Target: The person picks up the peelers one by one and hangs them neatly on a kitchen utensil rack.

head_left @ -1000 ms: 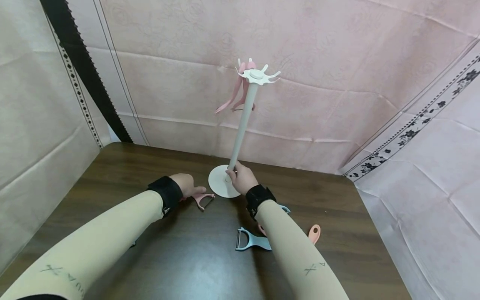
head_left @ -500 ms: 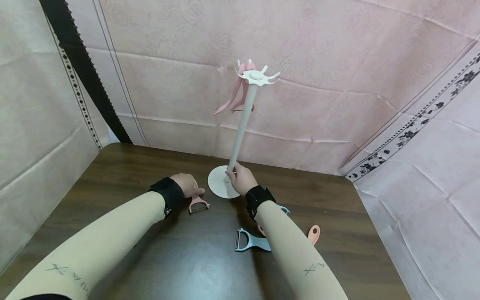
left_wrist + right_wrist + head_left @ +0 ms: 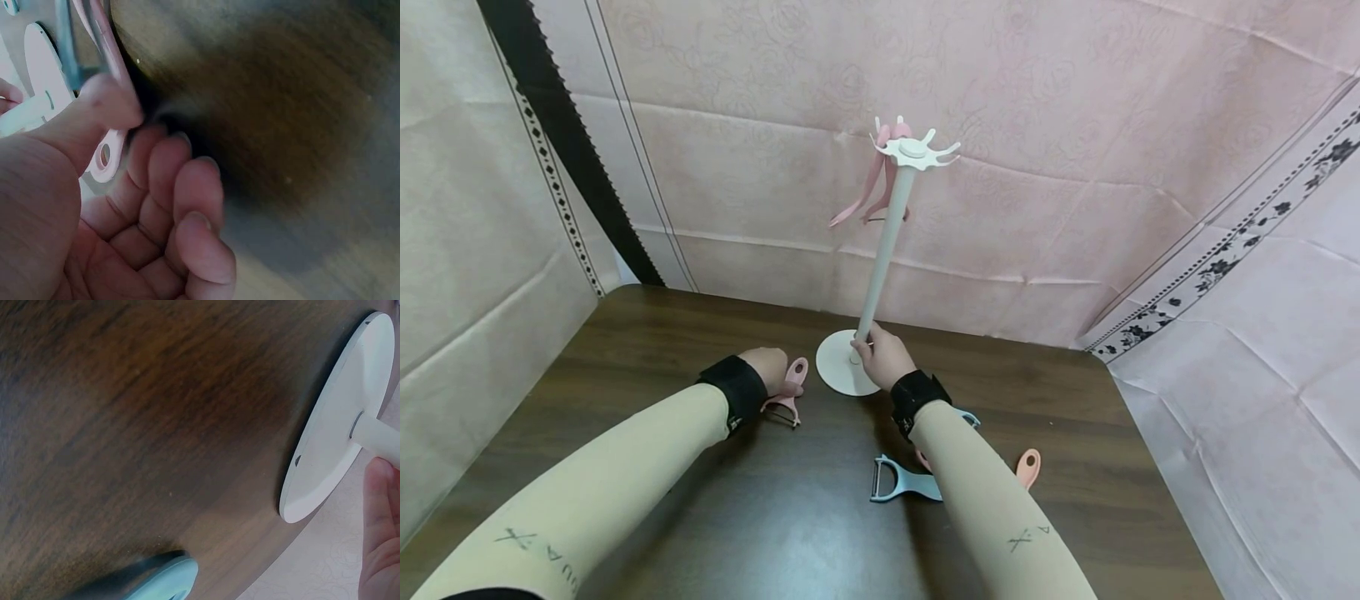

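Note:
My left hand (image 3: 767, 371) pinches a pink peeler (image 3: 796, 375) between thumb and fingers, just above the table. Its looped handle points up and away while its bladed head faces back towards me. In the left wrist view the thumb presses on the pink peeler (image 3: 106, 153) and the other fingers curl beneath. My right hand (image 3: 886, 357) grips the pole of a white hook stand (image 3: 883, 250) low down, close over its round base (image 3: 334, 431). Another pink peeler (image 3: 872, 179) hangs from a hook at the top of the stand.
A light blue peeler (image 3: 910, 483) lies on the brown table (image 3: 760, 533), partly under the right forearm. An orange-pink handle (image 3: 1028, 468) and another blue tool (image 3: 970, 418) show beside that arm. Patterned cloth (image 3: 1037, 208) hangs behind the table.
The pink peeler has turned in my left hand: its head swung from pointing right to pointing towards me, and its handle now shows. My right hand has stayed on the pole.

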